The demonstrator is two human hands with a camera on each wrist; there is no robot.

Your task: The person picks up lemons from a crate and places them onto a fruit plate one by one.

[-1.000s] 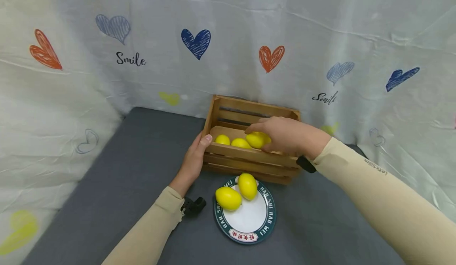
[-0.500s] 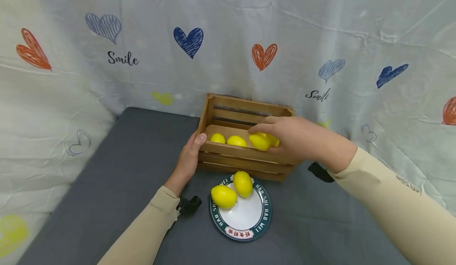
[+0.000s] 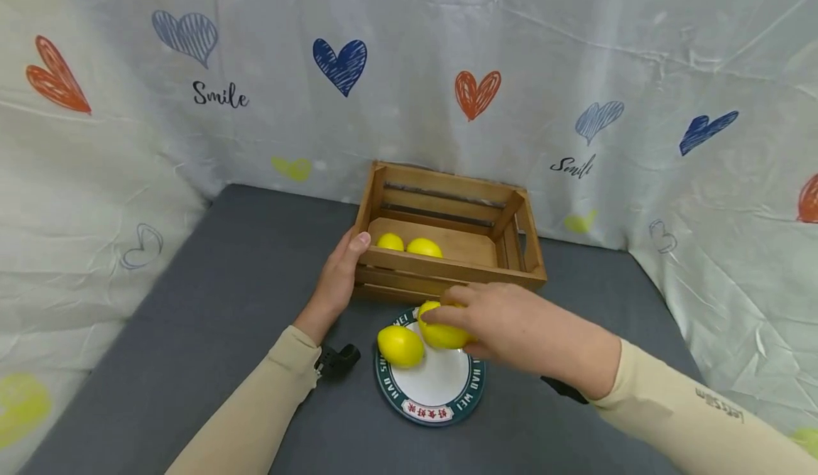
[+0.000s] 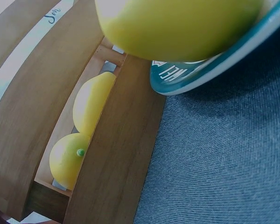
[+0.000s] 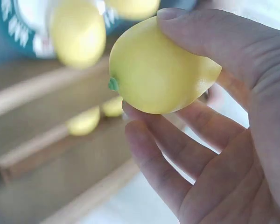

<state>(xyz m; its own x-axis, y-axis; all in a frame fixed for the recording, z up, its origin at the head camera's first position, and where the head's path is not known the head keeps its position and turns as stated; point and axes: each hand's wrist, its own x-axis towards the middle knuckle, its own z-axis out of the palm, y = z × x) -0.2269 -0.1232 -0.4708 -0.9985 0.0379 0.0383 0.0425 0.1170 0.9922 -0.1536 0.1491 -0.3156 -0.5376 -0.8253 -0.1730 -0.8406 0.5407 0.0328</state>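
My right hand (image 3: 524, 329) pinches a lemon (image 5: 154, 70) between thumb and fingers, above the far side of a green-rimmed white plate (image 3: 473, 386). One lemon (image 3: 400, 346) lies on the plate's left part; a second plate lemon is mostly hidden behind the held one in the head view, but shows blurred in the right wrist view. My left hand (image 3: 335, 276) holds the left end of a slatted wooden crate (image 3: 447, 265), thumb over its edge, other fingers largely hidden. Inside the crate, two lemons (image 3: 424, 248) sit toward the left front.
Dark grey cloth (image 3: 275, 255) covers the table. The crate's back stands near a white curtain (image 3: 409, 49) printed with hearts, which also hangs at both sides. The plate lies just in front of the crate.
My right hand has lifted a lemon out of the crate and brought it toward me, over the plate. The left hand keeps its hold on the crate.
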